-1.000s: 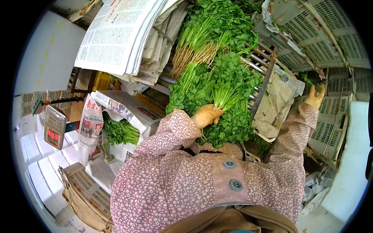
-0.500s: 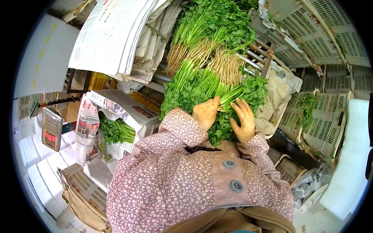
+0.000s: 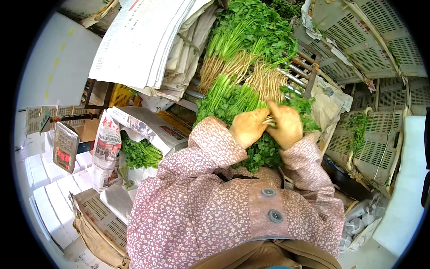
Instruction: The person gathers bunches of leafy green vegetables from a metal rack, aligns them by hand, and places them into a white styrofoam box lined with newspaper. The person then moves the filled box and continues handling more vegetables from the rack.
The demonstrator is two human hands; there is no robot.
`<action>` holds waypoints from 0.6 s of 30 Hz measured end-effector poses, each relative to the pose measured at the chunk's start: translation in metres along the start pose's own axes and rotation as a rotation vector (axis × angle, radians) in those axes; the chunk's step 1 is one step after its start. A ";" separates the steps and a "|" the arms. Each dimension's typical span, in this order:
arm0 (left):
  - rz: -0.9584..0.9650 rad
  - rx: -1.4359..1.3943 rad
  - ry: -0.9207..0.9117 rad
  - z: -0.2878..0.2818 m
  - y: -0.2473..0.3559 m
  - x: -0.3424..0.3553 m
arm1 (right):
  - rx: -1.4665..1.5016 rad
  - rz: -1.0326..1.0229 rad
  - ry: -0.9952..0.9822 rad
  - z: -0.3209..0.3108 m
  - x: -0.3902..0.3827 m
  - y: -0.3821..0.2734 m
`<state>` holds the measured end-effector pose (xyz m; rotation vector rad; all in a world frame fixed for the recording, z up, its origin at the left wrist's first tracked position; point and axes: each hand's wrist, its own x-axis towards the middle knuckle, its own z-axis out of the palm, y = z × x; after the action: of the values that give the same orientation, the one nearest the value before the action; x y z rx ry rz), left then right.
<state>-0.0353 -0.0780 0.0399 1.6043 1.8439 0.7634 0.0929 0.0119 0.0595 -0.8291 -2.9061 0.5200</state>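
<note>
Both hands meet over a pile of leafy green herbs (image 3: 253, 154). My left hand (image 3: 248, 126) is closed on a bunch's pale stem ends (image 3: 268, 120). Pressed against it from the right, my right hand (image 3: 286, 123) has fingers curled round the same stems, partly hiding them. Behind them, more bunches with long tan roots (image 3: 262, 83) lie in rows on a metal roller rack (image 3: 304, 71).
A stack of newspapers (image 3: 134, 45) is at upper left; newspaper-wrapped greens (image 3: 139, 152), a scale (image 3: 65, 148) and white foam boxes (image 3: 58, 201) are at left. Plastic crates (image 3: 376, 45) line the right, with loose sprigs (image 3: 358, 132) on one.
My right hand has come in from the crates at far right to join my left on the bunch and closed there. Loose sprigs now lie on that right-hand crate.
</note>
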 end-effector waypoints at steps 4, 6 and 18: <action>-0.060 -0.242 0.010 -0.049 0.000 0.006 | -0.009 0.017 0.037 -0.018 0.011 0.044; -0.283 -0.465 0.178 -0.074 -0.017 0.009 | 0.188 0.254 0.306 -0.049 0.002 0.065; -0.776 -0.023 -0.036 -0.053 -0.134 0.010 | 0.634 0.947 -0.108 0.058 -0.004 0.145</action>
<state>-0.1643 -0.0867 -0.0238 0.7527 2.1771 0.3885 0.1592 0.1082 -0.0449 -1.9995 -1.9816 1.4465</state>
